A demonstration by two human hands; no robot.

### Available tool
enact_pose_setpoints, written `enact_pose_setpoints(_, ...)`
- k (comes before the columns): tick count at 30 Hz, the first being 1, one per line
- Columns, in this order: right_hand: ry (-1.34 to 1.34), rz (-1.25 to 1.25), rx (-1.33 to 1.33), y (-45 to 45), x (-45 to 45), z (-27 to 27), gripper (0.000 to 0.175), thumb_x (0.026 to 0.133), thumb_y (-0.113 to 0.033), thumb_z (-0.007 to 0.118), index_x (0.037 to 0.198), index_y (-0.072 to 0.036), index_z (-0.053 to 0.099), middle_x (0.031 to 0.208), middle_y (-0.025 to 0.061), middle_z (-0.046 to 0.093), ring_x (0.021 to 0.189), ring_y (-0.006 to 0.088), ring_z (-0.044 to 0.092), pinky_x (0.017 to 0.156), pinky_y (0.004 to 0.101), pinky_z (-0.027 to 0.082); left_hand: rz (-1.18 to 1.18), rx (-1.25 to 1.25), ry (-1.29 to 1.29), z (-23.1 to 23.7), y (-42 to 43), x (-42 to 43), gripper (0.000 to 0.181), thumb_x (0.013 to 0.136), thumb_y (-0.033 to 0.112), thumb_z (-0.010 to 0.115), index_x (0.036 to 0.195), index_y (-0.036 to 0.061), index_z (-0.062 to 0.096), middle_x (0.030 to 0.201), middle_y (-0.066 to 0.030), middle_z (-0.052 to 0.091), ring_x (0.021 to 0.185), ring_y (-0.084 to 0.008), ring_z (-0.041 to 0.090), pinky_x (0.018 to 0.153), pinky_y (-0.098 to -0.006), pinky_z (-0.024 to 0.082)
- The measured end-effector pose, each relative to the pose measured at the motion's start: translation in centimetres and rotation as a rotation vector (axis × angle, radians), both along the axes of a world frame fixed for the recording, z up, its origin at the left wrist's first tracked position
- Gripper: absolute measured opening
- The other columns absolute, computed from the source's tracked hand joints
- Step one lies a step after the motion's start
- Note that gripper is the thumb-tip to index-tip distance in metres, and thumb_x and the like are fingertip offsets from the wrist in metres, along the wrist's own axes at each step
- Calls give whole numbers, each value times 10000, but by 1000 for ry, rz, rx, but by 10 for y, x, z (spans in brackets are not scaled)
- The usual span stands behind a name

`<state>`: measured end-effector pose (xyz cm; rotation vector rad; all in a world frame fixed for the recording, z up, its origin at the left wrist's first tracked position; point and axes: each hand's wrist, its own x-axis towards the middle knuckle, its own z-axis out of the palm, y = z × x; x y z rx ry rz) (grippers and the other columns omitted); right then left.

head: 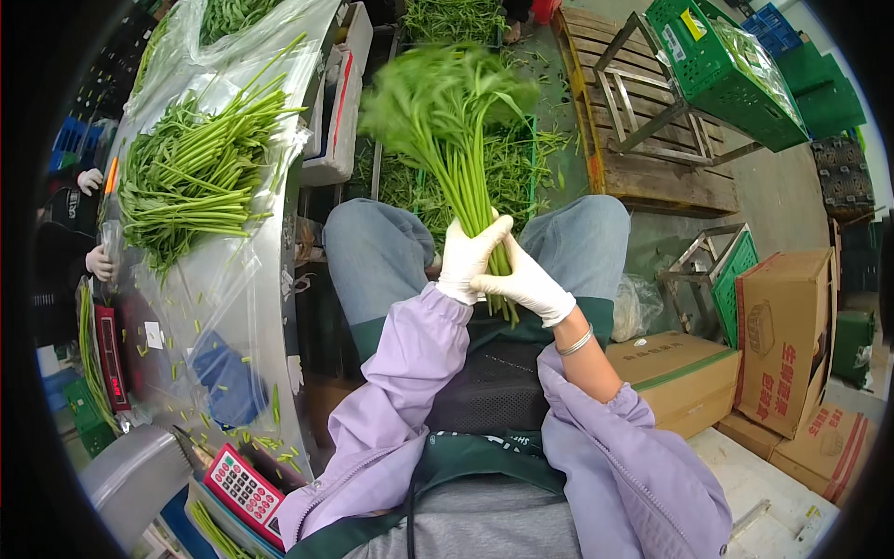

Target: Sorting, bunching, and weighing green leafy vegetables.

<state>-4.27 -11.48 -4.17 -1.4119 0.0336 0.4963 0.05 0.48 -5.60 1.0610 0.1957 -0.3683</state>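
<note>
A bunch of long-stemmed leafy greens (464, 168) stands between my knees, its leaf tops blurred and pointing away from me. My left hand (471, 255), in a white glove, is wrapped around the lower stems. My right hand (534, 283), gloved too and with a bangle at the wrist, grips the stems from the other side near the cut ends. Below the bunch sits a green crate (533, 150) full of loose leaves and trimmings. On the metal table (230, 300) to the left lies a large pile of the same greens (202, 168).
A pink-red scale (244, 492) and a clear plastic bag (230, 377) are at the table's near end. Across it show a co-worker's gloved hands (98, 262). To the right are a wooden pallet (656, 175), a green crate on a metal stand (726, 77) and cardboard boxes (782, 335).
</note>
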Motion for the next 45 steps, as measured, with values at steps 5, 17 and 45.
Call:
enact_pose_setpoints(5,-145,29,-667,-11,0,13,877,690,-321,765,1408,-81,322,1220,227,565,1109,318,585,926,370,468,-213,-117,-60,-17,-8,-4,229,837,161,700,984,50,564,1051,-77,624,978,-161,570,883,-315,449)
enact_pose_setpoints(17,-219,-427,-454,3,17,-25,522,754,-124,667,1245,-35,514,1020,175,659,949,275,655,796,342,505,-153,431,-438,-14,-16,13,375,803,165,714,1103,9,552,1128,-101,508,966,-205,534,855,-361,455)
enact_pose_setpoints(45,315,-264,-260,-56,71,-49,83,787,-108,632,815,-49,581,600,13,520,443,114,480,407,277,420,-39,279,-8,-135,40,6,241,889,88,599,1105,-19,584,946,-110,663,827,-175,636,769,-287,501)
